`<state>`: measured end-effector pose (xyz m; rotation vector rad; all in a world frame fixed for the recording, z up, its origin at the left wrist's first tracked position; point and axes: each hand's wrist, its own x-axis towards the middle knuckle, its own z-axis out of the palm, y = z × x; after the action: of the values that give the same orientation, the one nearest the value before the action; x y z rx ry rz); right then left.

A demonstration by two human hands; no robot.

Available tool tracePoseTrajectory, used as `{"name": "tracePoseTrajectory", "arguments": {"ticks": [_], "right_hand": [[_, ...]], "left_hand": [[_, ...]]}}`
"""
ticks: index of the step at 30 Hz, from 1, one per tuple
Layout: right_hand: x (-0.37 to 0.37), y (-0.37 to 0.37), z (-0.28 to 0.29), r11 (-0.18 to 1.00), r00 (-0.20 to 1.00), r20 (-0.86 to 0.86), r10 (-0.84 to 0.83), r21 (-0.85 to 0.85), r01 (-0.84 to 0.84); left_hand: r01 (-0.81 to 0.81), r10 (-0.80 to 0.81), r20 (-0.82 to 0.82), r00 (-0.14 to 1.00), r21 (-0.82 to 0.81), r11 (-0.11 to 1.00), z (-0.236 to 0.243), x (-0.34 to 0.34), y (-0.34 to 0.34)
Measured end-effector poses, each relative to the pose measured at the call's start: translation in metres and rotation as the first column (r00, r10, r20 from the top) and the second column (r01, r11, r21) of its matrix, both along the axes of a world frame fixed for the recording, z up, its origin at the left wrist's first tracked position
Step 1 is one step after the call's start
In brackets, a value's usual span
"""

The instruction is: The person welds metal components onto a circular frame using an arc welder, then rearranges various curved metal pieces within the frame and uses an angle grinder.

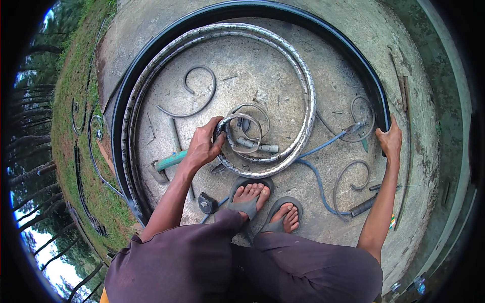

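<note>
A large spiral of twisted silver metal bar [303, 76] lies on the concrete slab [262, 70]. My left hand [204, 144] grips the spiral's tight inner coil [242, 123] near its centre. A long black flat metal strip [166, 43] curves around the outside of the spiral. My right hand [390, 139] holds the end of that black strip at the right. My two feet in sandals [265, 204] stand on the slab just below the spiral.
Small bent metal scrolls [199, 93] [351, 179] lie on the slab, with a green-handled hammer [169, 162], a tape measure [207, 203], a blue cable [318, 177] and a short pipe tool [361, 206]. Grass [76, 126] with more scrollwork borders the left.
</note>
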<state>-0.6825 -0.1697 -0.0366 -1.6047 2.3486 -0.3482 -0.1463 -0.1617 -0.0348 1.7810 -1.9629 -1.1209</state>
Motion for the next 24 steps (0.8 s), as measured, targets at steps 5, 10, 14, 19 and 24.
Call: {"name": "tracePoseTrajectory", "arguments": {"ticks": [5,10,14,19,24], "right_hand": [[-0.004,0.002,0.000,0.993,0.995,-0.056,-0.085,0.077,0.089],[-0.004,0.003,-0.010,0.997,0.990,-0.125,-0.062,0.045,0.068],[-0.013,0.005,-0.013,1.000,0.991,-0.135,-0.014,0.010,0.016],[-0.016,0.005,-0.015,0.999,0.991,-0.136,0.000,0.034,0.005],[-0.021,0.006,-0.017,1.000,0.992,-0.123,0.005,0.019,-0.003]], "left_hand": [[0.113,-0.106,0.086,0.991,-0.084,0.990,0.001,-0.010,-0.003],[0.145,-0.126,0.089,0.988,-0.253,0.957,0.006,-0.015,-0.020],[0.187,-0.178,0.067,0.982,-0.179,0.966,-0.005,-0.015,-0.025],[0.158,-0.150,0.050,0.987,-0.279,0.947,-0.017,-0.015,-0.016],[0.200,-0.182,0.087,0.980,-0.324,0.925,-0.022,-0.011,-0.007]]}}
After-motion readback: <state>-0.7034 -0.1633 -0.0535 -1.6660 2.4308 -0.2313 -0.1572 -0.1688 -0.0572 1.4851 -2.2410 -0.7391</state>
